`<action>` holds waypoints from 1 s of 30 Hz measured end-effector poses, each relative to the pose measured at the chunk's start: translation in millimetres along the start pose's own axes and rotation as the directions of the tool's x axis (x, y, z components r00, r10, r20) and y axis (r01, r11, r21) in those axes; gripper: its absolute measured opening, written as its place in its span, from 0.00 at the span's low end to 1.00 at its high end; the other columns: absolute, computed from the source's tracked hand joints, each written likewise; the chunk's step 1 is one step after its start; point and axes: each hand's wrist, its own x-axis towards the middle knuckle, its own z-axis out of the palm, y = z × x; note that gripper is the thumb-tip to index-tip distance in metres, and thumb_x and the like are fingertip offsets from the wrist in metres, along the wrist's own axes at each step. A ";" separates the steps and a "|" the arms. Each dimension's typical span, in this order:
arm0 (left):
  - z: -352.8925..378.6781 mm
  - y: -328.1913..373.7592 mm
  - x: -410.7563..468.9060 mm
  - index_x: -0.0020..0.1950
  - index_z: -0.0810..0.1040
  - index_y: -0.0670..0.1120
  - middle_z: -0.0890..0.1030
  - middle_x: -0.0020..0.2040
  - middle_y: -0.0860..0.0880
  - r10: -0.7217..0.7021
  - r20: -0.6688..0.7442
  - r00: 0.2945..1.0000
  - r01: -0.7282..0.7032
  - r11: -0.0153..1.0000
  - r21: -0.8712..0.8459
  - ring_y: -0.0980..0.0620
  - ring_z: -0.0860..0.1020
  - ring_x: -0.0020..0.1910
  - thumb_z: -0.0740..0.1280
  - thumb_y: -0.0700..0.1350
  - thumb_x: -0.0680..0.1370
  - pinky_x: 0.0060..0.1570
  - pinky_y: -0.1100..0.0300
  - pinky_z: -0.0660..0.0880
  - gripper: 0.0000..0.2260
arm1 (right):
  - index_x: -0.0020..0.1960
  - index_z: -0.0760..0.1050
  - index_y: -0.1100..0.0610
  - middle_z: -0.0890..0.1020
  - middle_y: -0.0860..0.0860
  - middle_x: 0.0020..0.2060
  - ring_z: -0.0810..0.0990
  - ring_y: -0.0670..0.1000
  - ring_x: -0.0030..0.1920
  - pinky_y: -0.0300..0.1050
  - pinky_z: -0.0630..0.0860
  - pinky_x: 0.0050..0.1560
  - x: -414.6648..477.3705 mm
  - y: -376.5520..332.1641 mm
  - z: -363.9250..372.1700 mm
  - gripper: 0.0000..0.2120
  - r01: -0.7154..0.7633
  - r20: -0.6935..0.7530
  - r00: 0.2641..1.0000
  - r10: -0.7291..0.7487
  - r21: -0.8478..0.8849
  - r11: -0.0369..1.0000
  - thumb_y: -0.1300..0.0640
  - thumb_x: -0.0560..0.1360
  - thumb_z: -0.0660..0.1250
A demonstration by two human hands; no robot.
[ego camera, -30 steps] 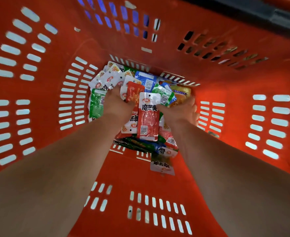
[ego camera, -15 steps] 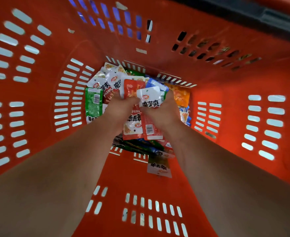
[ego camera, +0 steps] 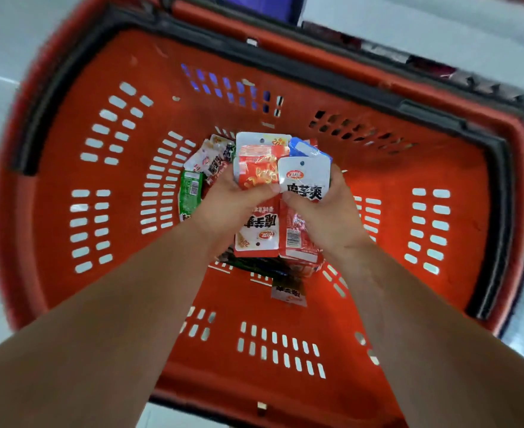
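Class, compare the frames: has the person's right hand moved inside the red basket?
Yes. The right hand has drawn left and up, away from the low right-side slots of the basket, to grip packets against the left hand.

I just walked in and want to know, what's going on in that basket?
A person is reaching into an orange basket with both arms. The left grip holds a bunch of red-and-white snack packets, and the right grip holds a white packet with more behind it. A green packet lies at the bottom.

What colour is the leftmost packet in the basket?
Green. The green packet lies by the basket wall, left of the held packets; head view.
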 end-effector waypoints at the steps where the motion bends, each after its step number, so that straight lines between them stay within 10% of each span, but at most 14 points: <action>1: -0.1 7.4 -8.6 0.62 0.78 0.54 0.88 0.54 0.54 0.003 0.019 1.000 -0.003 1.000 -0.019 0.55 0.86 0.54 0.74 0.39 0.78 0.58 0.53 0.81 0.15 | 0.64 0.73 0.44 0.85 0.41 0.52 0.84 0.40 0.53 0.48 0.82 0.59 -4.8 -10.2 -4.0 0.25 0.009 0.011 1.000 -0.009 0.009 1.000 0.62 0.74 0.77; 12: 11.7 44.0 -118.0 0.65 0.78 0.47 0.87 0.56 0.42 -0.165 -0.056 0.985 0.135 0.926 -0.352 0.39 0.86 0.54 0.73 0.39 0.79 0.59 0.36 0.81 0.15 | 0.59 0.75 0.38 0.86 0.47 0.53 0.85 0.55 0.54 0.62 0.81 0.59 -70.1 -92.3 -19.6 0.10 -0.115 0.176 0.979 0.102 0.061 0.992 0.50 0.80 0.64; 21: 33.2 71.7 -216.1 0.65 0.79 0.50 0.86 0.55 0.41 -0.107 -0.070 0.992 0.063 0.884 -0.463 0.41 0.86 0.50 0.64 0.40 0.83 0.49 0.44 0.84 0.12 | 0.66 0.71 0.45 0.86 0.39 0.47 0.85 0.41 0.45 0.40 0.81 0.42 -160.0 -140.4 -33.9 0.12 -0.083 0.252 0.965 0.070 0.041 0.996 0.52 0.84 0.65; 27: 46.3 141.8 -305.2 0.69 0.77 0.50 0.86 0.59 0.41 -0.023 -0.134 0.991 -0.047 0.868 -0.495 0.37 0.84 0.58 0.67 0.40 0.83 0.59 0.37 0.81 0.15 | 0.61 0.78 0.39 0.85 0.47 0.57 0.85 0.52 0.57 0.60 0.80 0.61 -230.6 -232.2 -48.7 0.13 -0.027 0.242 0.970 0.008 0.077 0.997 0.43 0.77 0.69; 30: 52.9 184.4 -358.1 0.68 0.79 0.48 0.86 0.57 0.39 0.037 -0.178 0.983 -0.123 0.857 -0.500 0.36 0.85 0.55 0.67 0.40 0.83 0.55 0.40 0.83 0.14 | 0.68 0.75 0.46 0.86 0.49 0.57 0.86 0.52 0.55 0.55 0.83 0.57 -274.9 -283.9 -68.4 0.17 0.038 0.307 0.949 -0.071 0.112 0.993 0.53 0.80 0.72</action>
